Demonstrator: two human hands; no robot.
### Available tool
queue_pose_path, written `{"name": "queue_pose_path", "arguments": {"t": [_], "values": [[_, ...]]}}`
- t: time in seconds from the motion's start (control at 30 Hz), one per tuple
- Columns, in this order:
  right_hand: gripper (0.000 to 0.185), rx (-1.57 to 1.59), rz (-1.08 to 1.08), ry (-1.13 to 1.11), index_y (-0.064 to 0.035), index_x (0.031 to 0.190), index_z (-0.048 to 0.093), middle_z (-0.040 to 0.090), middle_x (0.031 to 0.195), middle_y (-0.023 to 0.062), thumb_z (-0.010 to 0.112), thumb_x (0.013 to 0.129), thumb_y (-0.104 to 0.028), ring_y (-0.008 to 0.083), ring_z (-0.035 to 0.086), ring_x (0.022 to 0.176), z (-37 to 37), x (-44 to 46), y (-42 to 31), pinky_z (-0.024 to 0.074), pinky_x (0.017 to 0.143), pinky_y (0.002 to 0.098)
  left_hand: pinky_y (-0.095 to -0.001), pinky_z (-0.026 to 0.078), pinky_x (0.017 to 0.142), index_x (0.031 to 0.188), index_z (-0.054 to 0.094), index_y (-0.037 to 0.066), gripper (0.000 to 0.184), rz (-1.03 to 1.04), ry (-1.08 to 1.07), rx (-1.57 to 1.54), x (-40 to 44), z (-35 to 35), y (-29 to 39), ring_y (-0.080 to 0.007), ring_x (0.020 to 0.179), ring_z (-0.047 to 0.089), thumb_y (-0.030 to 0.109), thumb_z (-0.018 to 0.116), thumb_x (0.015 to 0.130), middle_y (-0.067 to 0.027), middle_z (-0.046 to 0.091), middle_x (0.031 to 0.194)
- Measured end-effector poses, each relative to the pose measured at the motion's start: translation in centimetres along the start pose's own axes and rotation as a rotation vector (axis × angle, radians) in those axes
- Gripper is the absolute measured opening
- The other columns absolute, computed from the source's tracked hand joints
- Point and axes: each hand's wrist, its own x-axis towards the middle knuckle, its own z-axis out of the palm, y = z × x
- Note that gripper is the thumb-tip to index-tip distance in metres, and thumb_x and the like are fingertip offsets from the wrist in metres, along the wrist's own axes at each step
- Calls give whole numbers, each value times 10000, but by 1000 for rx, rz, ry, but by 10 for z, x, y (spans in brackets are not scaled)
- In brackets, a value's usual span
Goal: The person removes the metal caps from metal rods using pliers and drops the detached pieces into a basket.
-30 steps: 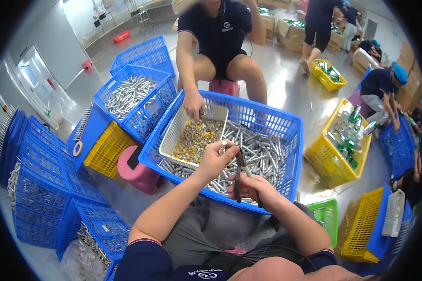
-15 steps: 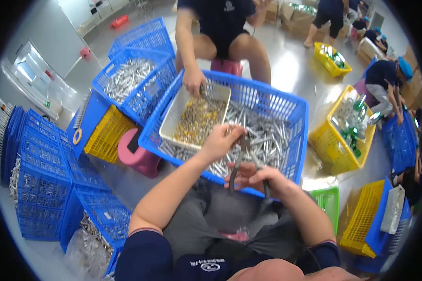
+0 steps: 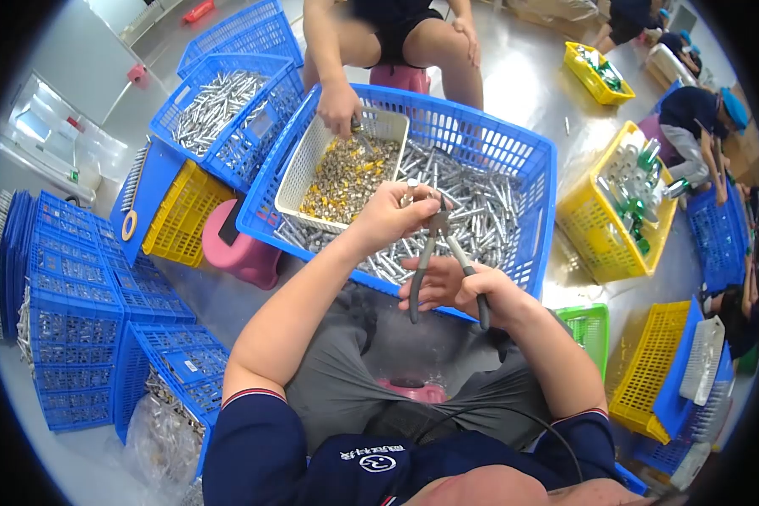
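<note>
My left hand [image 3: 390,219] is closed, with a small silver metal part [image 3: 410,191] pinched between thumb and fingers. My right hand [image 3: 489,293] holds dark-handled pliers [image 3: 437,244], whose handles are spread apart. The pliers' jaws touch or nearly touch my left fingertips; whether they bite on a metal part I cannot tell. Both hands are over the near side of a large blue basket [image 3: 535,240] full of loose silver metal tubes [image 3: 481,207]. Inside it, at the left, sits a white plastic tray [image 3: 293,196] of small brass-and-silver pieces [image 3: 346,181].
Across the basket, a co-worker's hand [image 3: 340,108] holds a tool over the tray. A blue crate [image 3: 266,139] of metal tubes is at left, above a pink stool [image 3: 238,249]. At right is a yellow basket [image 3: 594,240] of green and clear items; blue crates [image 3: 76,337] stack at far left.
The view has tilted, so the basket and my hands sit higher in the picture. The silver part in my left hand shows more clearly. The co-worker's other hand has come down onto a knee.
</note>
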Motion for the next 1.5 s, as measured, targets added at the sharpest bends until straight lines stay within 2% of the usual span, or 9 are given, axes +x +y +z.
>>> {"name": "queue_pose_path", "arguments": {"t": [0.4,0.63,0.93,1.0,1.07,1.2,1.3,1.43,1.5], "values": [[771,-35,50,103,46,1285,325,517,1132,174,443,529,-52,254,514,1058,-1,1,2,374,938,336,-168,251,379,873,582,53,137,-128,16,-296,5,-4,-21,-11,435,376,188,593,847,39,496,594],[718,-109,33,339,58,1233,366,488,1165,170,425,523,-36,226,477,1100,0,7,7,377,945,316,-169,244,359,876,573,49,151,-38,314,-185,10,20,-35,4,397,344,199,562,869,58,459,528],[695,25,24,345,75,1236,350,498,1154,190,404,547,4,233,503,1091,-7,9,10,393,950,300,-184,216,338,846,560,62,156,-28,349,-248,16,16,-39,-12,376,304,211,531,881,72,387,493],[685,60,79,290,68,1226,364,515,1135,179,418,546,11,220,512,1076,-14,10,20,411,914,283,-184,215,343,864,550,59,170,1,559,-538,23,3,-41,-20,393,290,225,519,887,75,346,518],[671,-12,116,316,46,1226,378,535,1107,159,439,559,5,205,534,1033,-4,9,23,403,898,271,-191,217,344,883,543,54,191,65,618,-440,28,-31,-48,-27,406,285,242,509,891,69,322,543],[628,-60,92,329,46,1213,385,537,1103,167,434,587,4,221,537,1033,-1,9,25,396,920,286,-191,215,359,813,510,90,255,-61,754,-394,26,-81,-61,-37,449,313,335,516,884,62,331,566],[584,-57,50,314,66,1199,379,531,1106,191,416,620,4,244,545,1026,-12,12,25,402,932,303,-236,176,333,618,399,148,370,-318,1028,-321,22,-104,-80,-66,368,261,395,577,828,63,265,479],[516,-16,-8,275,97,1185,364,527,1111,226,392,678,7,271,562,1011,-15,12,24,416,936,314,-232,171,336,609,411,140,329,-378,938,-272,18,-137,-125,-64,375,257,317,560,842,61,289,500],[495,7,-25,250,90,1184,372,529,1109,220,407,700,-4,276,559,1023,-14,14,26,418,934,317,-200,187,332,684,450,100,197,-507,697,-470,19,-149,-138,-55,387,255,175,496,860,30,335,528]]}}
